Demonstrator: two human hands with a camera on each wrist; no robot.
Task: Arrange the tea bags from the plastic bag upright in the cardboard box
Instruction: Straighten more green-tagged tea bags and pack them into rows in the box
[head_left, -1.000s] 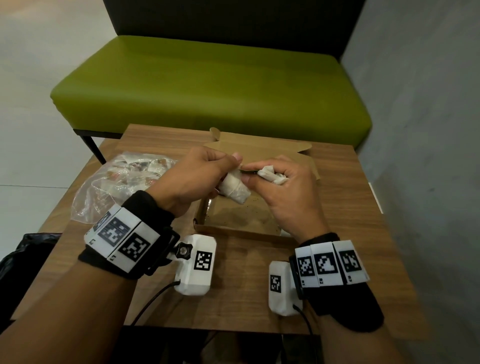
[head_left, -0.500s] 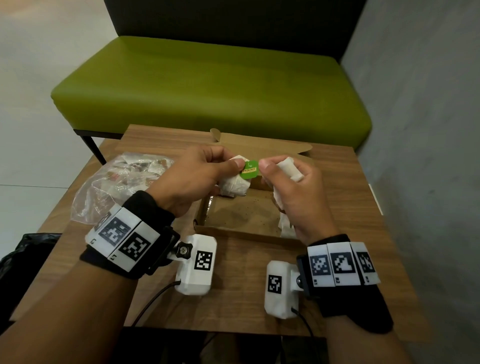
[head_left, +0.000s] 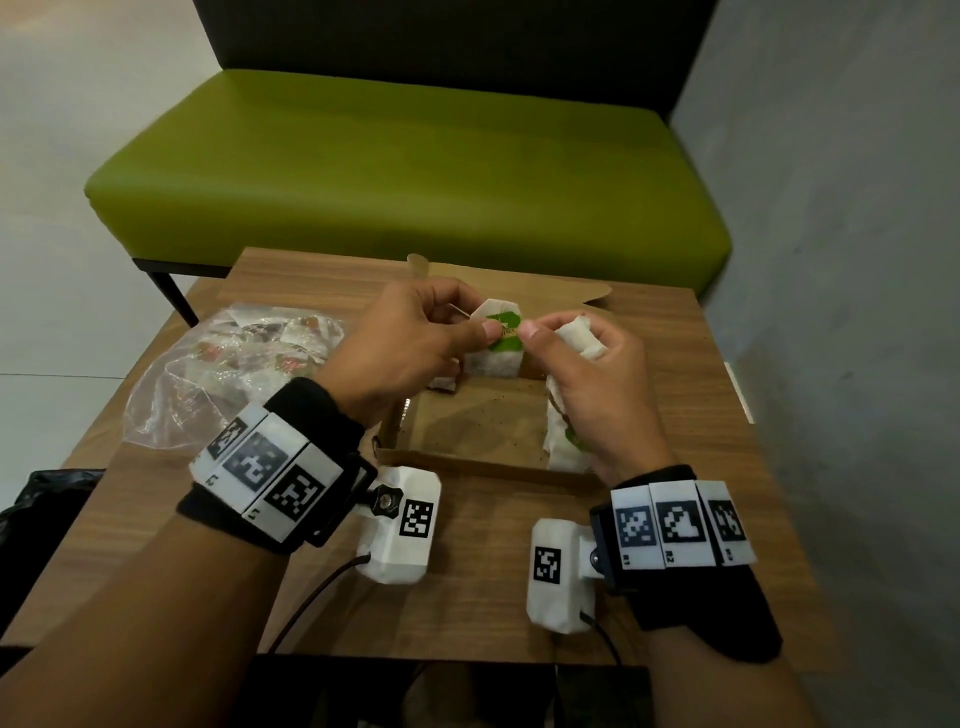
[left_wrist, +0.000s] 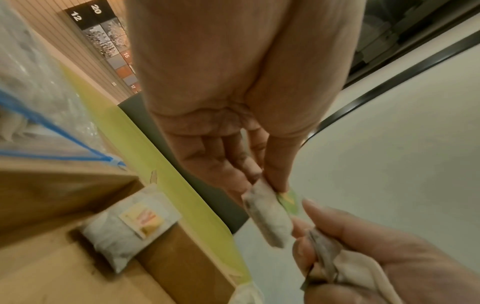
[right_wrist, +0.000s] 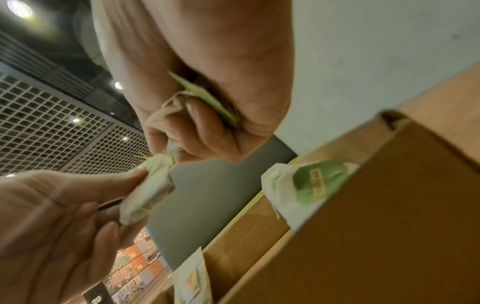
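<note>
My left hand (head_left: 480, 325) pinches a white tea bag (head_left: 498, 343) by its top, above the far side of the open cardboard box (head_left: 467, 462). My right hand (head_left: 540, 332) pinches that bag's green tag with thumb and forefinger, and its other fingers are curled round more tea bags (head_left: 579, 338). In the left wrist view the pinched tea bag (left_wrist: 267, 218) shows edge-on. One tea bag (left_wrist: 130, 228) leans at the box's left wall. Others (head_left: 563, 441) stand at its right wall. The clear plastic bag (head_left: 234, 364) with several tea bags lies left of the box.
The box's lid flap (head_left: 519, 280) lies open toward the far table edge. Beyond the small wooden table (head_left: 467, 597) stands a green bench (head_left: 405, 171). A grey wall (head_left: 831, 312) runs along the right, and a black bag (head_left: 47, 499) sits at the near left.
Both hands have risen a little over the box. The tea bag between them has turned so that its flat face and green tag show, and the right thumb now pinches the tag.
</note>
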